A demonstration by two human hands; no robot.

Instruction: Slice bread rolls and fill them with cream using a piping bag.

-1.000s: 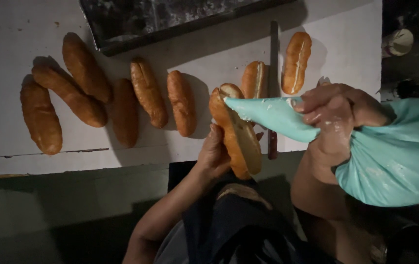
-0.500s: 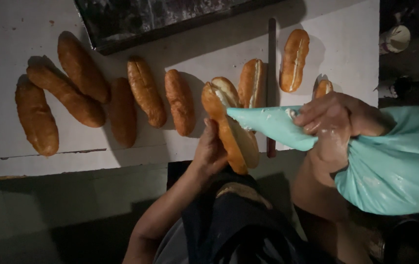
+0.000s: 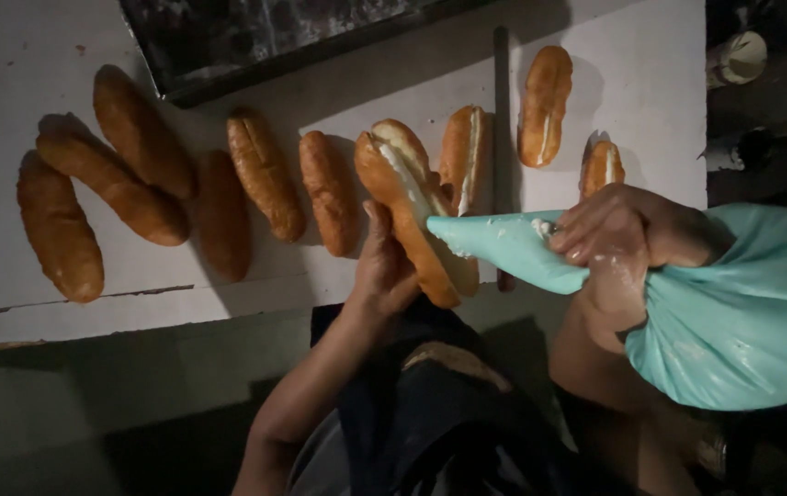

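Cradling split bun (image 3: pixel 409 209) in left hand (image 3: pixel 384 266), right hand (image 3: pixel 621 241) gripping teal piping bag (image 3: pixel 687 303), tip against bun

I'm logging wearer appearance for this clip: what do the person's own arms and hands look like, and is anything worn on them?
Both forearms are bare, with no sleeves, gloves, watch or rings visible. The left hand looks clean in the dim light. The right hand has whitish smears across its fingers and knuckles.

Piping bag (image 3: pixel 687 294) cut off by right frame edge; its tip is hidden inside the split bun (image 3: pixel 412 207). Dark tray (image 3: pixel 255 37) above the bun is cropped at top edge. Objects right of the tray are too dark to identify.
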